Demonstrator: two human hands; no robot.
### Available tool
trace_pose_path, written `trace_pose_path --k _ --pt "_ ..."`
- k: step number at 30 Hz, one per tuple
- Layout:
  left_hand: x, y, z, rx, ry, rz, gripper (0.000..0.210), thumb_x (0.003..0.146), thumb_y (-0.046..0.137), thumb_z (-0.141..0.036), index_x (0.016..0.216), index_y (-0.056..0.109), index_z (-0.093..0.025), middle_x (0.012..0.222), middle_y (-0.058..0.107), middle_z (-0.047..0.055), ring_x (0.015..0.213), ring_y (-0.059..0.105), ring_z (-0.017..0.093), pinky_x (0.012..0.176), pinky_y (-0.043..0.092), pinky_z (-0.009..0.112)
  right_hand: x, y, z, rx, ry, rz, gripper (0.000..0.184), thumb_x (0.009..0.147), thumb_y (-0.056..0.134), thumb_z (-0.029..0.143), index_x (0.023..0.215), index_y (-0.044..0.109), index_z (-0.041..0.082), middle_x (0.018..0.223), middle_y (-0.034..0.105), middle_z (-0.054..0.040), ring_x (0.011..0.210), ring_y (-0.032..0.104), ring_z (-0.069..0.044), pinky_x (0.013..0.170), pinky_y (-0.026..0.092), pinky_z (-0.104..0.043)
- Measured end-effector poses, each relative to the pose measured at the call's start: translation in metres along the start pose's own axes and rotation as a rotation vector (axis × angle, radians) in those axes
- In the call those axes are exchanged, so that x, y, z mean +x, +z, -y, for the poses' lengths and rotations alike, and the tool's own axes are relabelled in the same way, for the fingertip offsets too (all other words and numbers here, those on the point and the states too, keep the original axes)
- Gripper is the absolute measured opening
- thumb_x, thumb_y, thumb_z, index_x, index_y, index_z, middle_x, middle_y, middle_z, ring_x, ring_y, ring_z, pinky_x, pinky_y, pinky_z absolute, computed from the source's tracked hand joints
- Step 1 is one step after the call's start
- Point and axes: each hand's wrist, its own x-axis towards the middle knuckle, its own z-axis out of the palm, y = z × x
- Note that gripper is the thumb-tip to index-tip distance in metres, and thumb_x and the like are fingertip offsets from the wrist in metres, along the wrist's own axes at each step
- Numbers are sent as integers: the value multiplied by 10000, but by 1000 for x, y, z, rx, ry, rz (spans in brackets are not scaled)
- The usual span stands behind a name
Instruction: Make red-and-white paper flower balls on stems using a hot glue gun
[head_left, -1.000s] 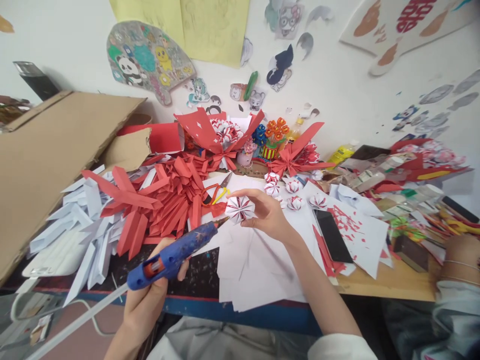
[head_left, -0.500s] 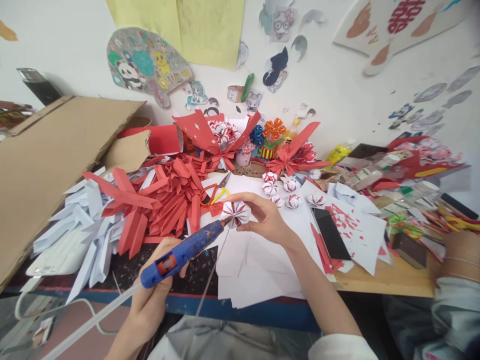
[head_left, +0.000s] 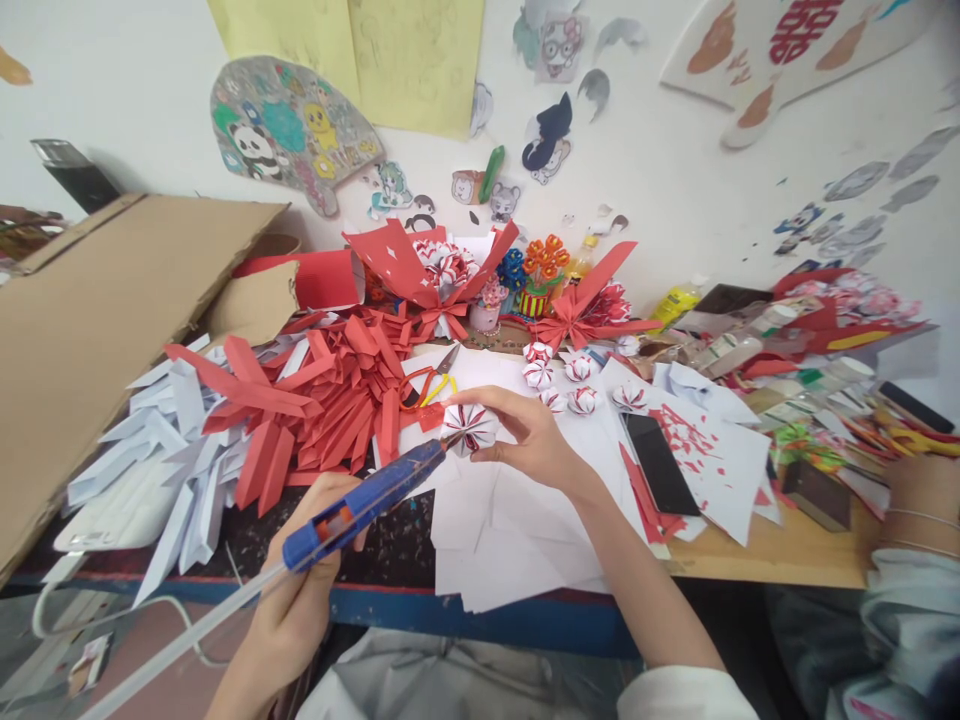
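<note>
My left hand (head_left: 304, 580) is wrapped round a blue hot glue gun (head_left: 367, 500), with a long glue stick (head_left: 180, 640) trailing from its back end. The gun's tip meets, or nearly meets, the near left side of a red-and-white folded paper flower (head_left: 470, 428). That flower is pinched between the thumb and fingers of my right hand (head_left: 529, 435), above white paper sheets (head_left: 517, 540). Several similar paper flowers (head_left: 582, 400) lie just beyond. Scissors with orange and yellow handles (head_left: 427, 385) rest behind the held flower.
Folded red paper strips (head_left: 337, 390) and white strips (head_left: 169, 440) are heaped at left beside a cardboard box (head_left: 112, 300). Red-wrapped bouquets (head_left: 442, 270) stand along the wall. A black phone (head_left: 664, 465) lies at right. Another person's arm (head_left: 911, 500) is at the far right.
Both hands hold almost the same pose, with the glue gun at the flower. The whole view has shifted very slightly.
</note>
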Motion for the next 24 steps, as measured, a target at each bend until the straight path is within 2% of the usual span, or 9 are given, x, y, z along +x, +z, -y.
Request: trace_pose_path --k 3,7,14,17,21,24 --pt "1 -1 -2 0 3 54 409 1026 381 -546 925 567 -197 905 526 60 810 500 210 720 354 358 0 0 0 -8 3 5 552 798 839 315 1323 670 332 1316 690 -62 1249 632 -244 1104 495 -404" --pt "4 0 -6 27 5 68 462 1016 361 -600 886 541 -195 897 508 57 788 476 204 702 339 355 -1 -1 0 5 -19 12 569 806 833 281 1342 655 346 1328 684 -54 1259 627 -228 1119 484 -392" --pt "3 1 -10 33 -29 60 442 1016 363 -599 980 543 -197 849 503 41 769 477 202 698 348 346 -3 -2 -4 9 -33 8 588 800 838 267 1353 647 321 1325 682 -65 1251 631 -219 1096 499 -365" --pt "4 1 -10 71 6 42 398 1028 365 -553 1035 554 -202 840 520 48 843 511 232 726 375 356 -4 -1 -5 -1 -20 1 583 804 834 271 1354 647 317 1326 681 -69 1251 631 -223 1084 509 -366" --pt "5 -3 -10 194 37 60 336 1053 326 -431 1141 573 -219 970 553 75 857 538 226 761 434 382 -6 0 -7 -21 -24 -19 574 808 831 290 1351 647 321 1333 679 -69 1258 631 -226 1103 496 -384" --pt "5 -3 -10 288 129 37 323 1040 345 -368 1158 614 -231 1024 578 94 870 579 235 741 486 381 -7 1 -8 -39 -15 -40 569 806 832 329 1345 650 307 1332 682 -79 1258 636 -232 1096 508 -399"
